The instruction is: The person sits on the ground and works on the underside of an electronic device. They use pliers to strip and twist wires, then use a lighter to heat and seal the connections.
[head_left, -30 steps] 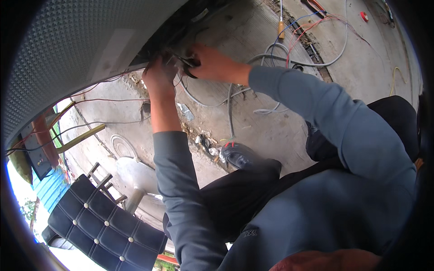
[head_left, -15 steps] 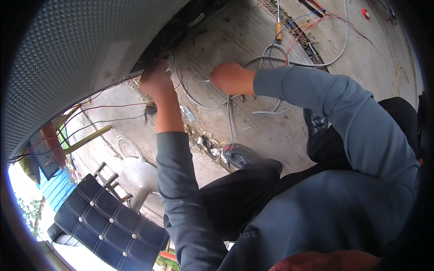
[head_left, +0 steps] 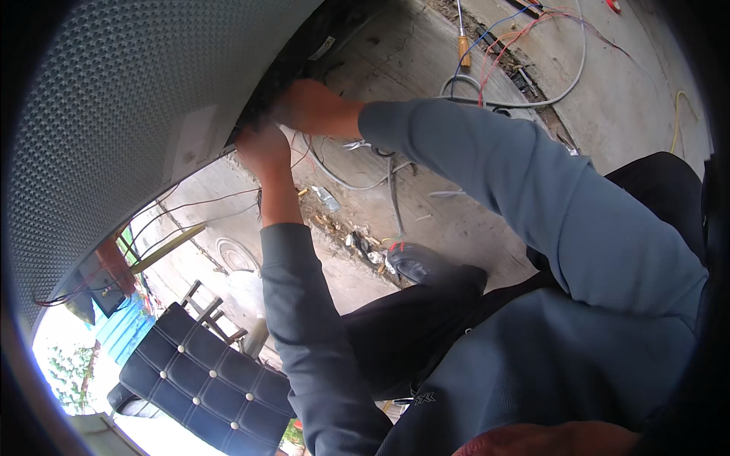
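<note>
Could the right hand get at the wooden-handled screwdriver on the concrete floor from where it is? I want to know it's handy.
Probably yes: the wooden-handled screwdriver lies in the open beyond the right hand, with only loose wires beside it.

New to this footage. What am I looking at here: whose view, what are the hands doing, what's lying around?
There is no machine: a person wears a fisheye camera on the head, looking down at their own arms in grey-blue sleeves. Straight edges bend toward the picture's rim.

The left hand and right hand both reach to the dark edge of a large grey dimpled panel, where wires run. Whether either hand's grip closes on anything cannot be seen.

Below is a concrete floor with loose grey cable, red and blue wires and a screwdriver. The person's black shoe shows, and a black tufted chair stands lower left.
</note>
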The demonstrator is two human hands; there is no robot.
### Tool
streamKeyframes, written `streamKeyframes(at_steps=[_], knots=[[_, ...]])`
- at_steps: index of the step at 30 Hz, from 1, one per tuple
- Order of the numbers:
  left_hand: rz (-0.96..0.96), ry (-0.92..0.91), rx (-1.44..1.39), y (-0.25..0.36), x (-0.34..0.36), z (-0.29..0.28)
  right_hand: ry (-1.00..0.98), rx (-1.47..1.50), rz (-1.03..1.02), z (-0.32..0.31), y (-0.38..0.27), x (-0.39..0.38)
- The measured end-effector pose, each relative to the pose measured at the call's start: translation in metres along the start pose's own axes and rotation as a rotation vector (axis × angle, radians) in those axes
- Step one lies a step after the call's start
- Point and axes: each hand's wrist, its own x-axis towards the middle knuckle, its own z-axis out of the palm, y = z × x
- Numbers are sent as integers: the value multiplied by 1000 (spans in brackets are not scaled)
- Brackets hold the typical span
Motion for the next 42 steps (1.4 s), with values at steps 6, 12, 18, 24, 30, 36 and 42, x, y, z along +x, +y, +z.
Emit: streamKeyframes(at_steps=[6,12,18,24,30,36,42], knots=[[-292,-204,-248,20,-2,-7,-36,163,150,8,6,11],[-668,-296,-1077,-23,21,-9,23,-208,35,5,-1,12],[-775,-569,-1340,13,8,-14,35,-360,-57,-12,20,19],[-850,-381,-1197,40,-5,-18,-141,-327,78,-20,-1,13],[-726,-422,-1106,39,-3,-20,-228,-570,-76,-22,-7,20],[-693,-437,-928,40,3,-16,-180,-534,-186,-17,9,26],[-670,-672,-1282,9,6,-13,-125,-274,6,3,18,37]])
